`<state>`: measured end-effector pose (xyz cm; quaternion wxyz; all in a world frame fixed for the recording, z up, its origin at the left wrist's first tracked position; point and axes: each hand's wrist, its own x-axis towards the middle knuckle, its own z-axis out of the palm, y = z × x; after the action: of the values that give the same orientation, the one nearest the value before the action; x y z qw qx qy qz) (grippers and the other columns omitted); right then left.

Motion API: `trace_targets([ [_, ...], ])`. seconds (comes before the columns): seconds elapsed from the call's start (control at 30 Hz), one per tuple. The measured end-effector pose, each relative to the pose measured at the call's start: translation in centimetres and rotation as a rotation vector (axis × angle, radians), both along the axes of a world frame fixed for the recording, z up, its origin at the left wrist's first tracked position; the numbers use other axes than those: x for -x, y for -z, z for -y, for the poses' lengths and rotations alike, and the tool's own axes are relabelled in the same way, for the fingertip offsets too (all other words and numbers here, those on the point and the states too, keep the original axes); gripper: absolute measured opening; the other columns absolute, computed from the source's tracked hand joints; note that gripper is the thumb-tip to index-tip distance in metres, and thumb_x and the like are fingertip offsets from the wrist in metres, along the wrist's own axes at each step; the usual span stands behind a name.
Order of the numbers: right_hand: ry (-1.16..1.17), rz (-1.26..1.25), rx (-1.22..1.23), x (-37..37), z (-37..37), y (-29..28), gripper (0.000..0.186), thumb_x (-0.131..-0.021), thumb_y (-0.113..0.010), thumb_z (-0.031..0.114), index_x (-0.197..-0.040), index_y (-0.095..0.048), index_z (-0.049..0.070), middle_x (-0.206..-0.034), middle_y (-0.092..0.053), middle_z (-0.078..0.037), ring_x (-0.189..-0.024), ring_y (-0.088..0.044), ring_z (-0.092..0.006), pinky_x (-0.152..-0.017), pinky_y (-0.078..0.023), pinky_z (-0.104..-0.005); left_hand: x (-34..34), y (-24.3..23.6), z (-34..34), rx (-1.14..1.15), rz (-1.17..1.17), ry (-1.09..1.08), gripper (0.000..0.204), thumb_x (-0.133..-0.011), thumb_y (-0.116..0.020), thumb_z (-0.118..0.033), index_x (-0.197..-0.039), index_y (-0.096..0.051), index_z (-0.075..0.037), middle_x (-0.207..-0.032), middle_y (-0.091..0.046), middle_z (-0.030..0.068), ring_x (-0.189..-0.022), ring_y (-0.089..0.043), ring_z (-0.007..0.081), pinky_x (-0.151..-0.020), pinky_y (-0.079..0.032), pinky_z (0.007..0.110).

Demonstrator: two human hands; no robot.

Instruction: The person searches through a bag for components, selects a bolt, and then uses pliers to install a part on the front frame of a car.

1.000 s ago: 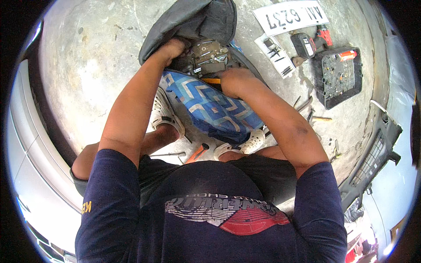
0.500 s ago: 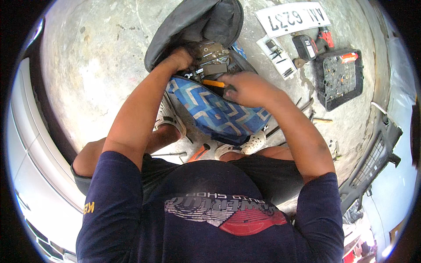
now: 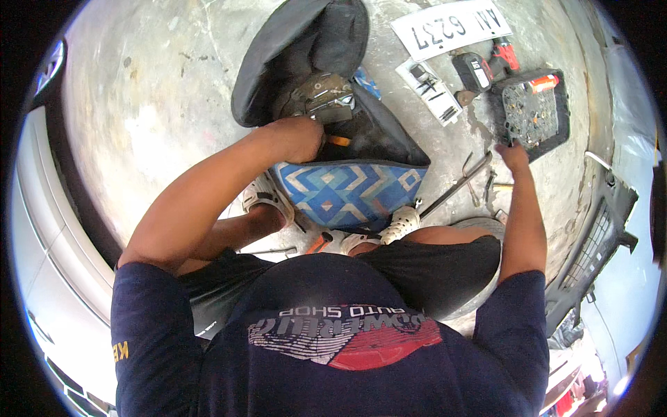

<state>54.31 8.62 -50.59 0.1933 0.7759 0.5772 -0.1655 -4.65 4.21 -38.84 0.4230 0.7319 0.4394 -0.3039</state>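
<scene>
A blue zigzag-patterned bag with a black lining lies open between my feet, its black flap folded back. Metal tools and a grey block lie inside. My left hand reaches into its left side, fingers curled down and hidden. An orange handle shows right beside that hand. Out to the right, my right hand is closed at the near-left corner of a black tray of small screws and clips. Something small and dark shows at its fingertips, too small to name.
Beyond the tray lie a red-and-black cordless drill, its battery, a white case of bits and a licence plate. A pry bar and a hammer rest on the concrete. A white car stands at the left.
My right hand has left the bag and moved right to the tray. My left hand has come nearer and slightly right within the bag's opening.
</scene>
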Motion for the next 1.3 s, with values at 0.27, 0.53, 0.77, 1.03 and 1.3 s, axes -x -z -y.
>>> trace_targets([
  [0.27,-0.06,0.084,0.144,1.5,0.3,0.1,0.038,-0.094,-0.057,0.032,-0.116,-0.07,0.004,-0.122,-0.07,-0.024,-0.114,-0.068,-0.0407,-0.097,-0.054,-0.0525,2.7,-6.9,-2.4,-0.701,0.346,-0.232,0.023,-0.078,-0.058,-0.001,-0.098,-0.068,-0.002,-0.102,-0.068,0.0237,-0.101,-0.066,0.0448,-0.09,-0.054,0.049],
  [0.53,-0.063,-0.085,0.187,9.4,3.7,-2.3,0.031,-0.087,-0.065,0.024,-0.104,-0.076,0.001,-0.108,-0.074,-0.024,-0.104,-0.072,-0.0388,-0.09,-0.058,-0.0493,5.0,-10.0,-5.0,-0.774,0.005,-0.664,0.046,-0.088,-0.078,-0.027,-0.121,-0.06,-0.001,-0.07,-0.058,0.0154,-0.065,-0.058,0.0365,-0.069,-0.051,0.047],
  [0.77,-0.008,-0.366,0.177,19.8,7.2,-4.1,0.028,-0.081,-0.07,0.024,-0.094,-0.078,0.001,-0.102,-0.075,-0.024,-0.097,-0.073,-0.0408,-0.087,-0.059,-0.0497,15.1,-4.5,-10.6,-0.8,-0.08,-0.493,0.044,-0.096,-0.067,-0.036,-0.103,-0.07,0.007,-0.095,-0.071,0.0313,-0.095,-0.069,0.0498,-0.078,-0.054,0.049],
  [1.03,0.095,-0.622,0.036,31.9,13.1,-2.9,0.03,-0.085,-0.066,0.025,-0.096,-0.075,-0.001,-0.101,-0.073,-0.027,-0.098,-0.072,-0.0427,-0.088,-0.057,-0.051,28.0,-6.2,-14.2,-0.877,-0.495,-0.476,0.054,-0.096,-0.063,-0.05,-0.112,-0.071,0.002,-0.108,-0.071,0.0299,-0.108,-0.066,0.0483,-0.089,-0.051,0.054],
  [1.3,-0.287,-0.655,0.405,27.2,9.4,-2.9,0.046,-0.085,-0.065,0.019,-0.128,-0.065,0.002,-0.119,-0.071,-0.024,-0.109,-0.069,-0.0407,-0.096,-0.054,-0.051,29.0,-6.5,-14.8,-0.657,-0.584,-0.39,0.057,-0.084,-0.079,-0.047,-0.11,-0.071,0.004,-0.108,-0.071,0.03,-0.109,-0.068,0.0468,-0.089,-0.053,0.053],
])
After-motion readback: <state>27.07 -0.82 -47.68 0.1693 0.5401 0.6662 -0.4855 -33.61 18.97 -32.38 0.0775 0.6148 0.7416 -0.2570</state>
